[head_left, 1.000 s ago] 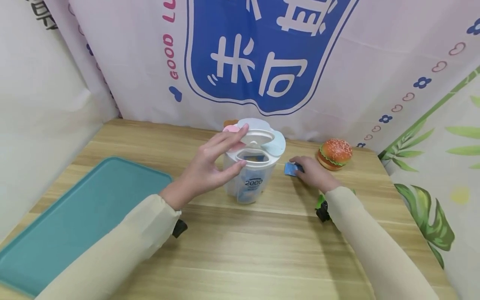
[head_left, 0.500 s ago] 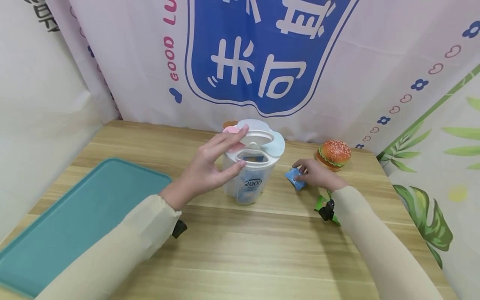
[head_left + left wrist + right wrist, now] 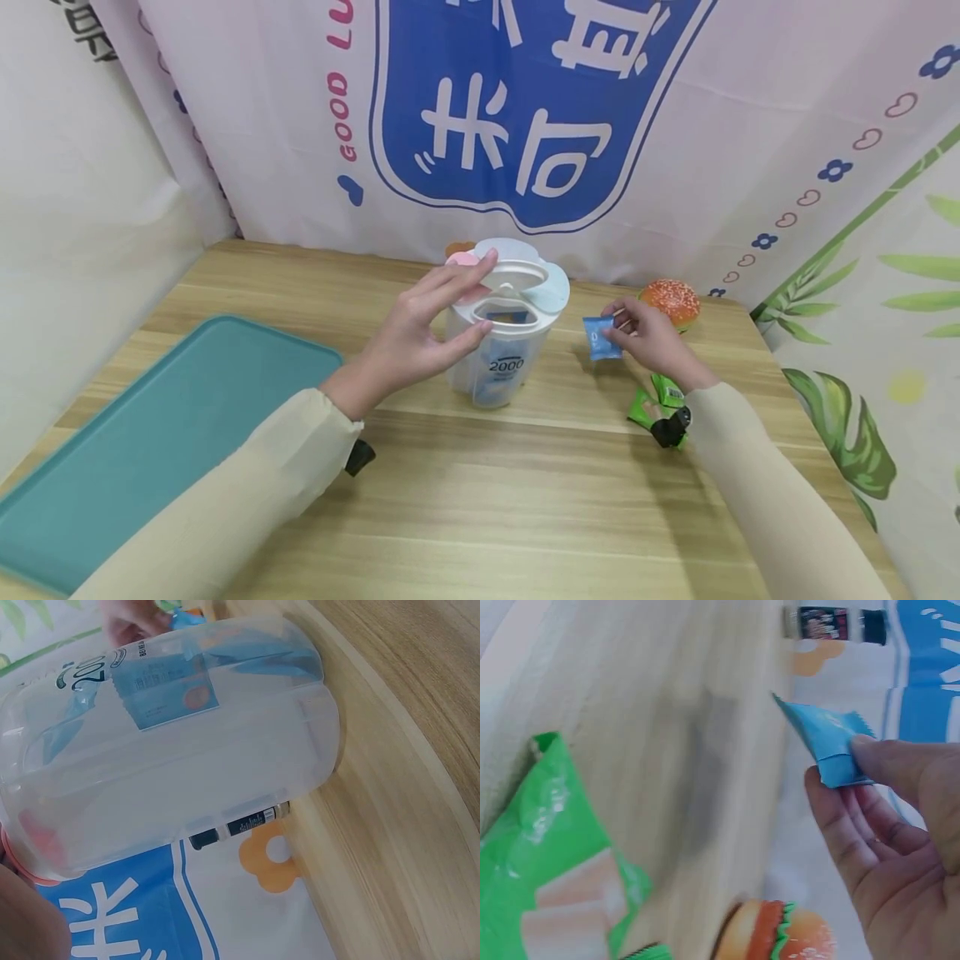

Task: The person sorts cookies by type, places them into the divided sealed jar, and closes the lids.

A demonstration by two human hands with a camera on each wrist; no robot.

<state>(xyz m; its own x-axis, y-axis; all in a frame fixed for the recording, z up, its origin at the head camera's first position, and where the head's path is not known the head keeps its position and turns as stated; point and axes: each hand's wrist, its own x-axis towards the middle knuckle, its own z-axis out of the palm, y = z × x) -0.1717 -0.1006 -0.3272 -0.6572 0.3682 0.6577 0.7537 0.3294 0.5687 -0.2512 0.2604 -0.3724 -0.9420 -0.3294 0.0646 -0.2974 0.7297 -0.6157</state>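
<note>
A clear plastic storage jar (image 3: pixel 498 367) marked 2000 stands upright, with blue packets inside. Its flower-shaped lid (image 3: pixel 551 292) has an oval opening at the front. My left hand (image 3: pixel 420 325) rests at the left side of the lid, thumb along the front rim and straight fingers reaching over to the raised flap. Right of the jar, my right hand (image 3: pixel 648 337) pinches a small blue snack packet (image 3: pixel 602 337) between thumb and fingers. In the right wrist view the packet (image 3: pixel 829 742) is tilted above the table, a shadow below it.
Green snack packets (image 3: pixel 645 408) lie under my right wrist. A toy hamburger (image 3: pixel 671 302) sits behind the right hand. A teal tray (image 3: pixel 180 433) covers the table's left side. Near the cloth, a small dark-labelled bottle (image 3: pixel 251 823) shows behind the jar.
My right hand has lifted the blue packet off the table and drawn back slightly right, uncovering more of the green packets. My left hand and the jar have stayed put.
</note>
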